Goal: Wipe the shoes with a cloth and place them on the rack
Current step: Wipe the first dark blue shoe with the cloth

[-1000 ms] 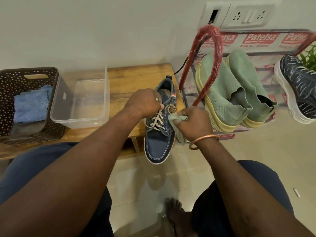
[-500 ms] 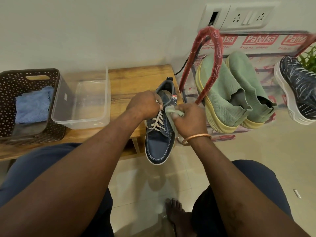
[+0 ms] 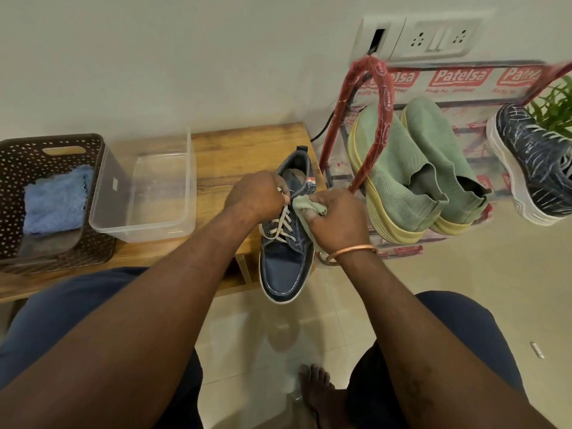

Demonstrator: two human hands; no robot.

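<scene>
1. Over the front right corner of the wooden worktop I see the blue denim sneaker, toe towards me. Its white rubber rim pokes past the edge, above the glossy tiled floor. Whether the heel rests on the wood I cannot tell.
2. The left hand is curled at the sneaker's tongue, fingers pinched round the top of the flat cream laces.
3. The right hand is bunched round a pale green cloth, soft and crumpled, pressed to the sneaker's right side by the eyelets. A copper bangle circles that wrist.
4. Just right of the hands stands the rack, its tube frame wrapped in red printed plastic. On it lies a pair of green knit slip-on shoes with thick yellow soles. Beside them is a dark sneaker with pale streaks and a chunky white sole.
5. At the worktop's left sits a clear rectangular plastic tub. Just beside it, a brown perforated basket holds a folded blue terry towel.
</scene>
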